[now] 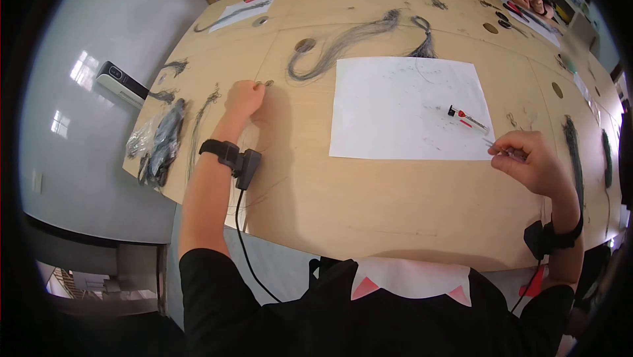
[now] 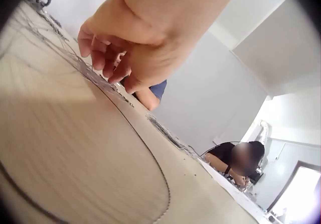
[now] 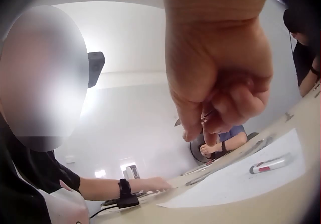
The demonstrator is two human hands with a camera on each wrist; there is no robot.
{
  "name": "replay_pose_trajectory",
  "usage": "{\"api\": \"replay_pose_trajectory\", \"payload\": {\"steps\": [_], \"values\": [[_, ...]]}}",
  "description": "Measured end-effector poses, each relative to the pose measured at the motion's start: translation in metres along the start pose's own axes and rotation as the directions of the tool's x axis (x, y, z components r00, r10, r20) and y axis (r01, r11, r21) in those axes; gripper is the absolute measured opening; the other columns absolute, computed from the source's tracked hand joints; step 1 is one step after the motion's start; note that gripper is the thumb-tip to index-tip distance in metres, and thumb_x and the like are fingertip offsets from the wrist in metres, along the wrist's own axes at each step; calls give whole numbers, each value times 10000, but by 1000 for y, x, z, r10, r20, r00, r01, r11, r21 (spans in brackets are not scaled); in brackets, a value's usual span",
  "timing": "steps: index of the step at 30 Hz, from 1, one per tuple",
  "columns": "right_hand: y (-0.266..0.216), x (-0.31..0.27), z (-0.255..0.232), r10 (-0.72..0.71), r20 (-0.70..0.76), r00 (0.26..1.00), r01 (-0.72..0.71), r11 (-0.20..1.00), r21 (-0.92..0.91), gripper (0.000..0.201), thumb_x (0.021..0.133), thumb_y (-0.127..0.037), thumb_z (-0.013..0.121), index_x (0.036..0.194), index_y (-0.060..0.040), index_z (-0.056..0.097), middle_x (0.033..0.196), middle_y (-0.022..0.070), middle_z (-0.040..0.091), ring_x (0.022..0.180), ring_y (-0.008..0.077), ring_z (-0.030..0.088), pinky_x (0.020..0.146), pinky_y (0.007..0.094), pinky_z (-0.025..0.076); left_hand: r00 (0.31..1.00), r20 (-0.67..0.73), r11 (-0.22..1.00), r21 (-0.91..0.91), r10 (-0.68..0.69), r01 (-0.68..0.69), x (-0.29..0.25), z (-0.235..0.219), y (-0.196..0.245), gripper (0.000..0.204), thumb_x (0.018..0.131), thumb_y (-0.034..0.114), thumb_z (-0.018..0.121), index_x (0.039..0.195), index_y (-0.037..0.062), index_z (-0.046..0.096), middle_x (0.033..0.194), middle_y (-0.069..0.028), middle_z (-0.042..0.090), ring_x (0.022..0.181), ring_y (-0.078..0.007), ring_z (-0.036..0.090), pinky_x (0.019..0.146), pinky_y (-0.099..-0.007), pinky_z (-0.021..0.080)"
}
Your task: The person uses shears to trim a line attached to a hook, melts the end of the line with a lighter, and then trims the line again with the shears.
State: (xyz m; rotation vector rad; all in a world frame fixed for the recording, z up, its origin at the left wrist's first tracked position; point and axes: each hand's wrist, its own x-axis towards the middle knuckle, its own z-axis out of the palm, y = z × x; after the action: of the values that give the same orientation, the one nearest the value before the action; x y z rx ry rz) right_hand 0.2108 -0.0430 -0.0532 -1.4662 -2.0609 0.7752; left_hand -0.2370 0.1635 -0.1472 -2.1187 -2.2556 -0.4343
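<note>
My left hand [image 1: 245,99] is low over the left part of the table, its fingers curled. Just past its fingertips is a small tangle of thin strands [image 1: 268,83]. In the left wrist view, grey strands [image 2: 93,73] pass right beneath the fingertips; I cannot tell whether the fingers pinch any. My right hand [image 1: 531,159], at the lower right corner of the white paper [image 1: 395,113], grips a slim pointed metal tool [image 1: 488,141]. Most of that tool is hidden by the fingers. A clear tube with a black cap and red marking [image 1: 469,119] lies on the paper.
Long grey strands [image 1: 330,53] and a knotted bundle [image 1: 425,39] lie beyond the paper. At the left edge is a plastic bag with dark strands [image 1: 168,139]. More dark bundles [image 1: 572,146] lie on the right. Two people sit across the table, with papers and red-handled tools before them.
</note>
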Motion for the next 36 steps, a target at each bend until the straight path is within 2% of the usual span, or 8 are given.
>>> {"api": "replay_pose_trajectory", "payload": {"steps": [6, 10, 16, 18, 19, 23, 26, 36], "values": [[17, -5, -28, 250, -83, 965, -238, 963, 126, 182, 736, -125, 582, 835, 25, 555, 674, -11, 489, 595, 38, 393, 532, 171, 335, 998, 48, 997, -69, 40, -37, -4, -12, -1, 322, 709, 230, 469, 907, -6, 563, 854, -204, 566, 814, -326, 545, 721, -365, 428], [38, -18, -45, 141, -260, 955, -133, 990, 52, 194, 764, -149, 548, 847, 26, 550, 691, -1, 504, 626, 49, 429, 554, 184, 354, 991, -45, 985, -113, 122, -127, 6, -31, -23, 426, 706, 229, 525, 1052, -17, 491, 1032, -212, 513, 993, -313, 475, 852, -349, 366], [70, -62, -72, 232, -393, 890, -301, 945, -125, 265, 749, -224, 548, 843, 23, 549, 726, 119, 539, 646, 143, 496, 594, 267, 393, 965, -122, 800, -541, 231, -259, -13, -137, 35, 355, 813, 178, 498, 1130, 27, 446, 1063, -88, 499, 907, -118, 482, 752, -249, 394], [75, -73, -60, 124, -336, 934, -248, 901, -357, 267, 734, -232, 554, 816, 22, 550, 781, 158, 535, 716, 254, 516, 641, 324, 399, 910, -318, 716, -568, 265, -407, -59, -175, 99, 347, 835, 218, 445, 1130, 35, 434, 1103, -64, 483, 959, -110, 466, 828, -242, 349], [75, -71, -51, 173, -312, 934, -288, 883, -371, 261, 730, -222, 563, 832, 18, 547, 779, 152, 525, 712, 260, 513, 634, 320, 400, 743, -442, 747, -210, 502, -630, -72, -189, 110, 368, 836, 259, 415, 1129, 37, 429, 1156, -74, 453, 1024, -131, 443, 869, -271, 318], [95, -70, -36, 160, -482, 862, -403, 794, -456, 257, 710, -226, 579, 790, 17, 550, 755, 154, 516, 714, 288, 508, 636, 343, 399, 848, -484, 869, -300, 217, -393, -76, -175, 112, 409, 867, 302, 294, 1178, 61, 404, 1218, -90, 404, 1154, -182, 348, 982, -362, 227], [129, -77, -55, 246, -564, 788, -552, 688, -471, 267, 704, -245, 580, 749, 17, 558, 750, 170, 524, 723, 313, 507, 650, 365, 397, 711, -404, 521, -489, 575, -699, -91, -170, 143, 430, 873, 330, 255, 1184, 68, 395, 1196, -113, 421, 1154, -200, 352, 979, -361, 237], [150, -62, -55, 360, -463, 810, -576, 637, -512, 307, 724, -276, 550, 745, 28, 580, 780, 188, 554, 778, 331, 531, 691, 387, 414, 647, -506, 471, -444, 571, -762, -117, -157, 211, 414, 833, 363, 389, 1121, 77, 475, 1151, -73, 471, 1070, -160, 436, 925, -303, 316]]}}
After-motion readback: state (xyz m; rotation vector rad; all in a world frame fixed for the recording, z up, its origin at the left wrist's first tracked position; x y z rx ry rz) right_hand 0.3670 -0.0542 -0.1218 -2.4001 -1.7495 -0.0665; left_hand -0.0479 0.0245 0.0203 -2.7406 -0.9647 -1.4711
